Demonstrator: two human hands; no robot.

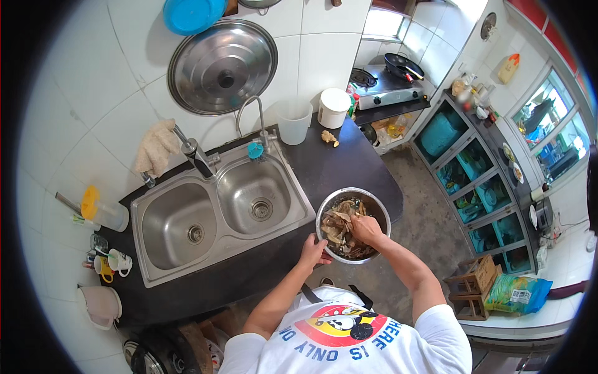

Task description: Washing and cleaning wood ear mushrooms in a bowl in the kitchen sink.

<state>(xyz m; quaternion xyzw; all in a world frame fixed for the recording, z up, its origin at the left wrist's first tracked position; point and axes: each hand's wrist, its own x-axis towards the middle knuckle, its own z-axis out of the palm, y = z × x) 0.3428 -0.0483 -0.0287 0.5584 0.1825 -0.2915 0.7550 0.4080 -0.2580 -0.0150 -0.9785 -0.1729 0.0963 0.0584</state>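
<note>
A round stainless steel bowl (385, 210) stands at the front edge of the dark countertop, right of the double sink. Brownish, sliced food pieces (337, 226) fill much of it; their exact kind I cannot tell. My left hand (314, 252) grips the bowl's rim at the lower left, thumb up on the edge and fingers beneath. Inside the bowl, my right hand (366, 229) reaches into the pieces, its fingertips partly hidden among them, so their grip does not show.
The steel double sink (212, 187) with a faucet (198, 159) lies to the left. Behind the bowl are ginger (329, 138), a white tub (334, 108) and a translucent plastic jug (294, 122). A gas stove (387, 89) stands at the back right.
</note>
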